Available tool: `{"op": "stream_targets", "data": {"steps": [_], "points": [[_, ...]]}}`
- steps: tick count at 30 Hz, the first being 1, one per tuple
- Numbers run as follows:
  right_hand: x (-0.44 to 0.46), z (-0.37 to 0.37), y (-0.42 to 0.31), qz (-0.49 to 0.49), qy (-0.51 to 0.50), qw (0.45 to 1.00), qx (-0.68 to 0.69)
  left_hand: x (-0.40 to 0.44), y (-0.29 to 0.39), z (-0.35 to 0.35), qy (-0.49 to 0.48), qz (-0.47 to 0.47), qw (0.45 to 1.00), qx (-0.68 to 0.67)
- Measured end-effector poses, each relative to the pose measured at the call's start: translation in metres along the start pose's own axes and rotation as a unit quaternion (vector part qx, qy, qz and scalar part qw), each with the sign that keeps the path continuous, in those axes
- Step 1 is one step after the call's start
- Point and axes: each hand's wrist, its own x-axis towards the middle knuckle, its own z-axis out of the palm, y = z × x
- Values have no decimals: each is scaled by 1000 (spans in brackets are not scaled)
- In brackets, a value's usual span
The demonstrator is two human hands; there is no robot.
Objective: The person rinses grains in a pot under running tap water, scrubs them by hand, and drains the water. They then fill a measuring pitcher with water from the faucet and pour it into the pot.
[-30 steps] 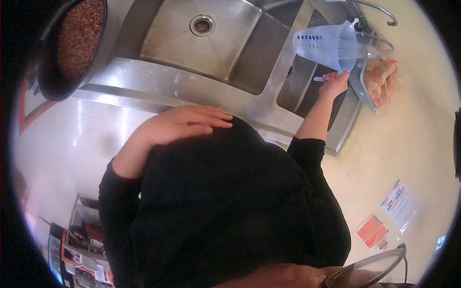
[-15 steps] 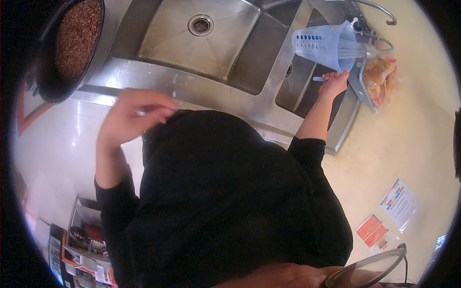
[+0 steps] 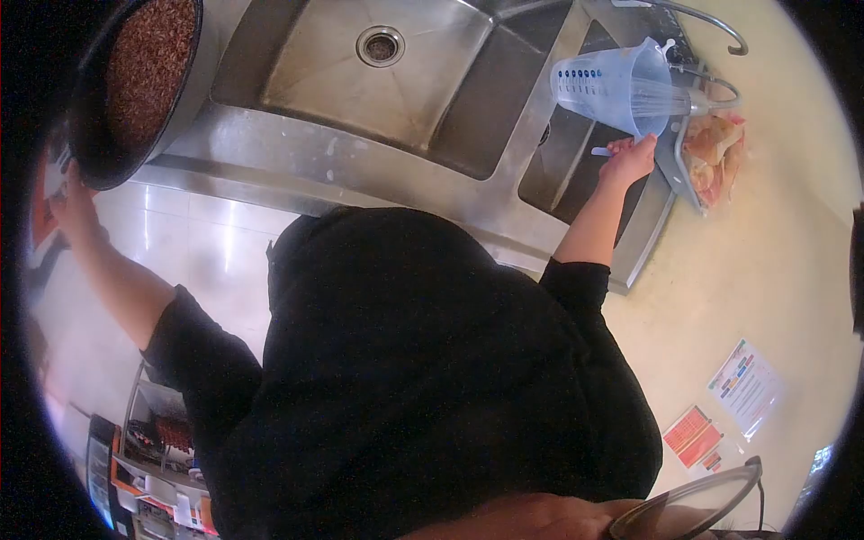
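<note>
My right hand (image 3: 630, 160) is closed round the handle of a translucent measuring jug (image 3: 589, 83) with dark markings on its side. The jug is over the narrow sink, its mouth by a metal spout (image 3: 698, 102). A fan of thin pale lines runs from the spout into the jug; whether it is water or wires I cannot make out. At the far left, my left hand (image 3: 76, 205) is at the near rim of a large dark pot (image 3: 155, 160), its fingers closed about the side handle. Reddish-brown grainy food (image 3: 148, 67) fills the pot.
A wide steel sink basin (image 3: 360, 90) with a drain lies between the pot and the narrow sink (image 3: 567, 171). Bagged pale-pink food (image 3: 715, 153) rests at the right edge. A curved metal tap (image 3: 720, 25) juts out at top right. Signs (image 3: 745, 387) hang on the wall.
My left hand has moved from in front of my body out to the far left and taken hold of the pot's handle. My right hand and the jug stay nearly in place.
</note>
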Motion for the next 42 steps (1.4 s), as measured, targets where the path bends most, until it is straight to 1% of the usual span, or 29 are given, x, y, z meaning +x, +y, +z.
{"op": "stream_targets", "data": {"steps": [3, 4, 5, 10, 13, 16, 19, 22, 25, 28, 31, 34, 37, 40, 42], "points": [[-3, 5, -4, -5, 3, 1000, -13, -18, 3, 26, 40, -72, 997, -2], [-2, 4, -3, -9, 1, 1000, -15, -21, -1, 35, 66, -50, 997, -2], [-3, 4, -3, -12, 0, 1000, -16, -20, -7, 39, 71, -44, 996, -13], [-1, 2, -3, 2, 5, 1000, -8, -10, -27, 41, 38, -40, 996, -75], [-4, 5, -4, 3, 9, 1000, -5, -4, -33, 38, 26, -39, 995, -86], [-2, 2, -1, -4, 0, 1000, -9, -20, -10, 46, 52, -36, 996, -65], [-2, 1, -1, 1, -8, 1000, -6, -18, -14, 48, 52, -13, 995, -82], [-5, 5, -5, 6, 0, 1000, -4, -30, 2, 51, 64, -24, 995, -68], [-3, 3, -2, 11, 2, 1000, 6, -23, -9, 49, 59, -20, 994, -90], [-5, 5, -5, 14, 7, 1000, 3, -29, -2, 50, 62, -25, 994, -83], [-6, 5, -5, 14, 7, 1000, 1, -38, 10, 51, 62, -16, 997, -44], [-6, 5, -5, 15, 8, 1000, 3, -43, 20, 53, 57, -32, 996, -65], [-5, 5, -5, 14, 5, 1000, 0, -41, 14, 54, 75, -39, 993, -84], [-5, 5, -4, 6, -1, 1000, -3, -42, 12, 55, 74, -37, 991, -109], [-4, 4, -3, 4, -5, 1000, -3, -39, 10, 53, 67, -33, 994, -76]]}}
